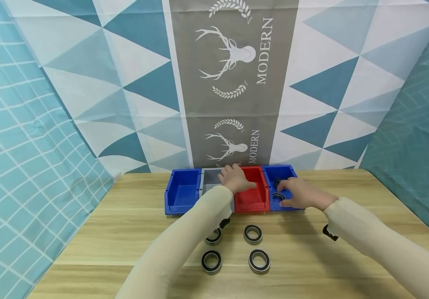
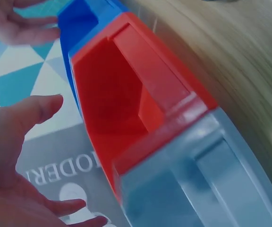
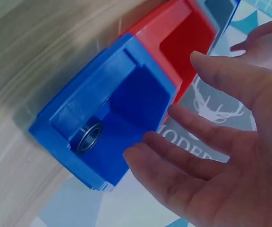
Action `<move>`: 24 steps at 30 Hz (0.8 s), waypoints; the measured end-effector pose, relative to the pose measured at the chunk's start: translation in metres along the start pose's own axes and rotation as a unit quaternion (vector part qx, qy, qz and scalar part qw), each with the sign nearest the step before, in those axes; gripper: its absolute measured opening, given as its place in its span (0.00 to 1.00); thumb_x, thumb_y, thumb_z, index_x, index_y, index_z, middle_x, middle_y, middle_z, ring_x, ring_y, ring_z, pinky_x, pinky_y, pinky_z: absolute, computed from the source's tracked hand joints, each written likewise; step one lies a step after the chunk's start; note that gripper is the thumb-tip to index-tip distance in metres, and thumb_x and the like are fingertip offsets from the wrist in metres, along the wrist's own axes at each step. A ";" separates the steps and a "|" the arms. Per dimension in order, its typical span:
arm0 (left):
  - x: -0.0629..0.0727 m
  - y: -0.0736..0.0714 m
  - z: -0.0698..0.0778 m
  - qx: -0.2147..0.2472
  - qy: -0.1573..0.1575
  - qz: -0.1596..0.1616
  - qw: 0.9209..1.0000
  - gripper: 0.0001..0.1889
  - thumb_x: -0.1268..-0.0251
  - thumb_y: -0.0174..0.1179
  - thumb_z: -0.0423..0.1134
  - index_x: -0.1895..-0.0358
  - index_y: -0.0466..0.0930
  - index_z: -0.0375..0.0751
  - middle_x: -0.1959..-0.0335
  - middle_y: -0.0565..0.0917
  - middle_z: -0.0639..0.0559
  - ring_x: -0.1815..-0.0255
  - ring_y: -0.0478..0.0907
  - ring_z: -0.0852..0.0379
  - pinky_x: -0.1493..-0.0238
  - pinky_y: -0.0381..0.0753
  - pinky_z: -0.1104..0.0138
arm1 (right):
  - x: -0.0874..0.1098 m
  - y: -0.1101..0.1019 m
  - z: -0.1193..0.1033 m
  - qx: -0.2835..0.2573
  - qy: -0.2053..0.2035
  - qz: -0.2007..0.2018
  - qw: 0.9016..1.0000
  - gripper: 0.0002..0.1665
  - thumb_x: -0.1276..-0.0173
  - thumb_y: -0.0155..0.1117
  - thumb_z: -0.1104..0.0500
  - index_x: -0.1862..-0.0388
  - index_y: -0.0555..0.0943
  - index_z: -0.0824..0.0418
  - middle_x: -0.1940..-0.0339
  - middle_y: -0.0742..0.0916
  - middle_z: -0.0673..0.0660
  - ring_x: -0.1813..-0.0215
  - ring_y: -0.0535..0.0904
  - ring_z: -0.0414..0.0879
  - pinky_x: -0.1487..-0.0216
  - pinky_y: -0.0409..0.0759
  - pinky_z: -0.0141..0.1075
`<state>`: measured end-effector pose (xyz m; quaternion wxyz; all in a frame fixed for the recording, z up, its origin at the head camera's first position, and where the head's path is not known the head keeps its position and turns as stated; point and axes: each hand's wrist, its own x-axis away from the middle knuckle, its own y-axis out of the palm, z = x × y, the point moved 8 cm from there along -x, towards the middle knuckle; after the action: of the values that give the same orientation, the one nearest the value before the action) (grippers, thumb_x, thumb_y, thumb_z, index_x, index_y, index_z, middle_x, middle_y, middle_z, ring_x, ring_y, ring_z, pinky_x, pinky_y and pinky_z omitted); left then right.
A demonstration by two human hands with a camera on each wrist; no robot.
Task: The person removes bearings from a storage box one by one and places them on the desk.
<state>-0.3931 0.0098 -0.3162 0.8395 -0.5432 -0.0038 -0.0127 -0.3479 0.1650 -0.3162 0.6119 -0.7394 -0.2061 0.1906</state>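
My left hand (image 1: 234, 178) hovers over the grey bin (image 1: 210, 176) and the red bin (image 1: 252, 201), its fingers spread and nothing in them. In the left wrist view the red bin's inside is bare. Above the right-hand blue bin (image 1: 274, 171) is my right hand (image 1: 304, 193), fingers loosely bent and apart, holding nothing. Two ball bearings lie in that bin, the nearer one (image 1: 277, 197) partly behind the fingertips. The right wrist view shows one bearing (image 3: 89, 136) near the bin's front wall.
Several bearings stand on the wooden table in front of the bins, among them one at front right (image 1: 259, 261) and one at front left (image 1: 211, 262). My left sleeve partly covers another (image 1: 213, 236). A second blue bin (image 1: 183, 195) forms the row's left end, against the patterned cloth.
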 end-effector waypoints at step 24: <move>-0.013 0.043 0.037 0.129 0.022 -0.072 0.989 0.37 0.38 0.62 0.50 0.34 0.59 0.30 0.40 0.73 0.36 0.43 0.75 0.44 0.39 0.77 0.52 | -0.031 0.010 0.028 0.008 0.073 -0.033 0.997 0.28 0.38 0.68 0.56 0.43 0.75 0.69 0.43 0.81 0.69 0.41 0.77 0.62 0.38 0.75 0.55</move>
<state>-0.4045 0.0615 -0.3399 0.8994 -0.4281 -0.0257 -0.0847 -0.3879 0.1696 -0.3304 0.6373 -0.7390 -0.1836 0.1181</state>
